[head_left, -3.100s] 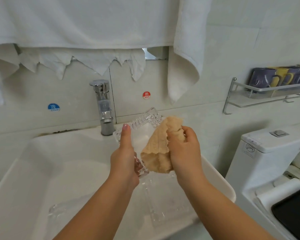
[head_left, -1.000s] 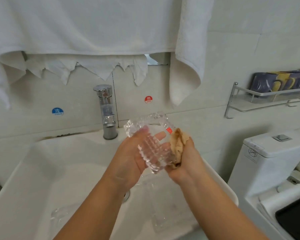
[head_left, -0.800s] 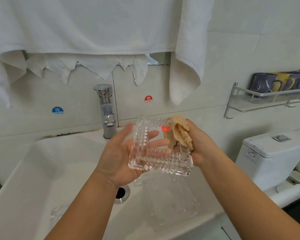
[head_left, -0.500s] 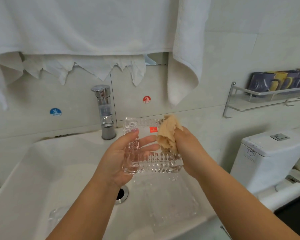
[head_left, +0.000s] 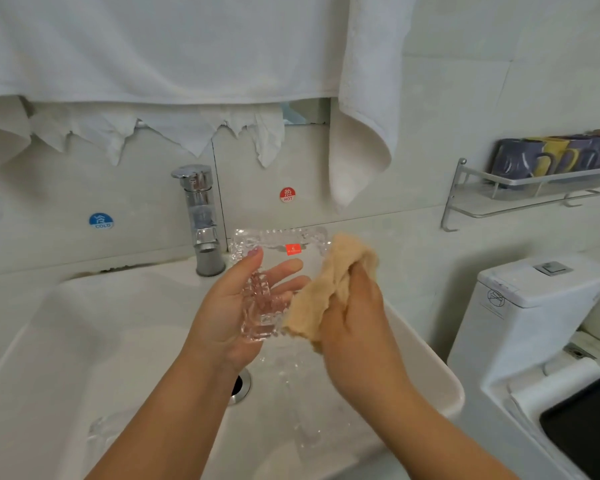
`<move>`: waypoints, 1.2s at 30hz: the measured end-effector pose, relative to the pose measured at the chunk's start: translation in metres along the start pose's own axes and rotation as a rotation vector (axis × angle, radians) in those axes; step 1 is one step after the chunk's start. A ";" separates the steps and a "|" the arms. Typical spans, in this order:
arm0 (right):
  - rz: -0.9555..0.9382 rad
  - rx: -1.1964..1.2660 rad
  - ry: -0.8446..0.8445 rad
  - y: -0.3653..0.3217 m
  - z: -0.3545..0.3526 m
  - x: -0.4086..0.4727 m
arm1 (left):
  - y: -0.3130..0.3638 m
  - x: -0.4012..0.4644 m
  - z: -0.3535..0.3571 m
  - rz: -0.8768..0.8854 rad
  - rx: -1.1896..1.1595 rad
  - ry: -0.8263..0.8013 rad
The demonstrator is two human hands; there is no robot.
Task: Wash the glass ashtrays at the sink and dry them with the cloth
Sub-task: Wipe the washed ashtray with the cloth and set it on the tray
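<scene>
Above the white sink (head_left: 430, 382) I hold a square cut-glass ashtray (head_left: 274, 268) with a small red sticker, tilted up on edge. My left hand (head_left: 236, 313) cradles it from the left, thumb on the front and fingers spread behind the glass. My right hand (head_left: 357, 327) grips a bunched beige cloth (head_left: 326, 292) and presses it against the ashtray's right side. Another clear glass ashtray (head_left: 305, 410) lies in the basin below my hands, and a faint third glass piece (head_left: 108, 431) sits at the basin's lower left.
A chrome tap (head_left: 201, 216) stands behind the basin, and the drain (head_left: 241, 386) shows under my left wrist. White towels (head_left: 187, 57) hang above. A wall shelf with mugs (head_left: 548, 161) is at the right, above a white toilet cistern (head_left: 534, 285).
The ashtray has been turned from lying flat to standing on edge in my left hand. My right hand has slid the cloth down over its right side.
</scene>
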State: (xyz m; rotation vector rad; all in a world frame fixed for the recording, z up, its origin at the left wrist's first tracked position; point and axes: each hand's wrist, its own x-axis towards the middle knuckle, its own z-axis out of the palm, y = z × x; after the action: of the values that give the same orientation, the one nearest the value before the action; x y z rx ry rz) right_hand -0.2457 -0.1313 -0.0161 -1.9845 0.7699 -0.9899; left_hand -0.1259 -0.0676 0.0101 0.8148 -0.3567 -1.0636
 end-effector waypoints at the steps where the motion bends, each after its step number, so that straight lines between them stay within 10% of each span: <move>1: -0.057 -0.086 0.027 -0.001 0.005 -0.005 | -0.001 0.001 0.000 -0.022 -0.024 0.004; 14: -0.508 -0.663 -0.077 0.015 0.012 -0.002 | -0.006 0.001 0.001 -0.040 -0.101 -0.062; 28: -0.367 -0.449 -0.261 -0.008 0.000 0.058 | -0.002 0.002 -0.005 0.122 0.228 -0.068; 36: -0.046 0.200 -0.271 0.004 -0.009 0.033 | 0.003 -0.001 -0.005 0.058 0.174 -0.105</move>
State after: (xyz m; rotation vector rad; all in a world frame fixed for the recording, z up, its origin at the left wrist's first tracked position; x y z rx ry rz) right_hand -0.2371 -0.1620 -0.0042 -1.9162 0.4597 -0.7700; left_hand -0.1217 -0.0642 0.0090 0.8994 -0.5645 -1.0337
